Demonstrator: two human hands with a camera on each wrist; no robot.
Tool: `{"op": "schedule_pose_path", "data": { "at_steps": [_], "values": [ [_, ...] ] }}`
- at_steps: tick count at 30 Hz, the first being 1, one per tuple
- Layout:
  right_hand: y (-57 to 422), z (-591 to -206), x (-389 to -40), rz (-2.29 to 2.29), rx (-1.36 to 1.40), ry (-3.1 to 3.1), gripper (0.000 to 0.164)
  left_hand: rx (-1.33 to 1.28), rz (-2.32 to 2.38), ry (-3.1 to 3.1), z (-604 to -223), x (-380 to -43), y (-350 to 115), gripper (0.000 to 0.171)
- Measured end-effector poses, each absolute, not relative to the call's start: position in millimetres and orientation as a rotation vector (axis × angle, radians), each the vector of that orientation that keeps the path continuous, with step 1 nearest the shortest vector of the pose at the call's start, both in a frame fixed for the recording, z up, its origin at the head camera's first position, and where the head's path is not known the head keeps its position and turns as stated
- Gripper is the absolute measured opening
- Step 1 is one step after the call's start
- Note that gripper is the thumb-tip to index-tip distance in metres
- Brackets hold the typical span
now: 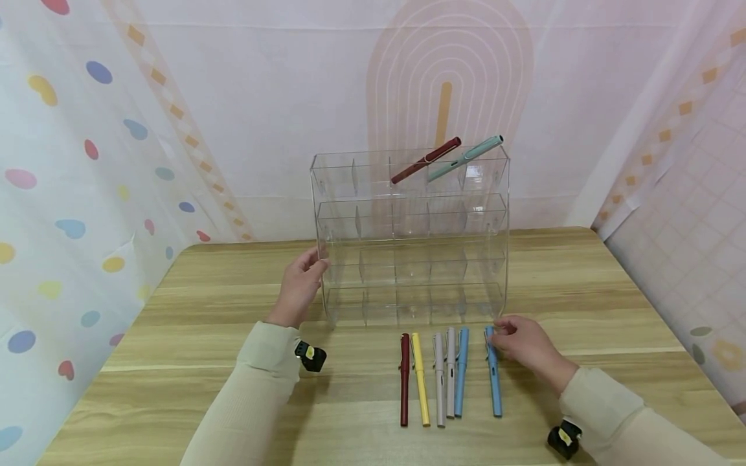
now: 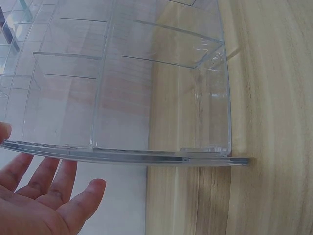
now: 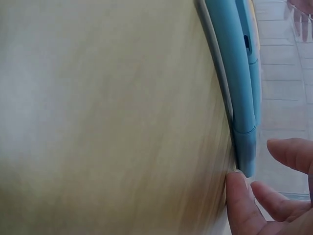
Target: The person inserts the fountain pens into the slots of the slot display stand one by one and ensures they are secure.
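A clear acrylic pen rack point(image 1: 412, 285) with several tiers of compartments stands on the table. My left hand point(image 1: 301, 285) holds its left side panel, the thumb on one face and the fingers spread along the other; the panel's edge point(image 2: 166, 157) crosses the left wrist view. My right hand point(image 1: 527, 343) is at the clip end of the rightmost blue pen point(image 1: 495, 382), thumb and fingers apart. In the right wrist view one fingertip point(image 3: 237, 183) is close by the end of a blue pen point(image 3: 237, 73); contact is hard to tell.
A dark red pen point(image 1: 428, 160) and a mint pen point(image 1: 466, 157) lean in the rack's top tier. Left of the rightmost blue pen lie a dark red pen point(image 1: 405, 388), a yellow pen point(image 1: 421, 388), two grey pens point(image 1: 440, 395) and another blue pen point(image 1: 461, 382). Patterned cloth point(image 1: 280, 97) hangs behind.
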State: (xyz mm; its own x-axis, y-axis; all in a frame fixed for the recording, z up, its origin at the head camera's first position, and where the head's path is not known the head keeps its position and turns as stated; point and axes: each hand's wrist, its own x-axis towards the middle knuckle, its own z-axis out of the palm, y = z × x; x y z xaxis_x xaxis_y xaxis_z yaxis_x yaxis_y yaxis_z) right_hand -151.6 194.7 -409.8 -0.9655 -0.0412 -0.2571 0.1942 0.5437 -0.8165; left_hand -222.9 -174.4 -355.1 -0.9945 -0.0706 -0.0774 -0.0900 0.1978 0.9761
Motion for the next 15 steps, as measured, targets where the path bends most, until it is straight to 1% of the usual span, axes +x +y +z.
{"op": "schedule_pose_path", "data": {
  "at_steps": [9, 15],
  "values": [
    [188.7, -407.2, -154.9, -1.189, 0.038, 2.654, 0.05, -0.16, 1.98, 2.415, -355.8, -223.9, -174.4, 0.046],
    [186.8, -406.2, -156.6, -1.086, -0.026, 2.724, 0.045, -0.146, 1.977, 2.412, -355.3, -224.1, -174.4, 0.047]
  ]
}}
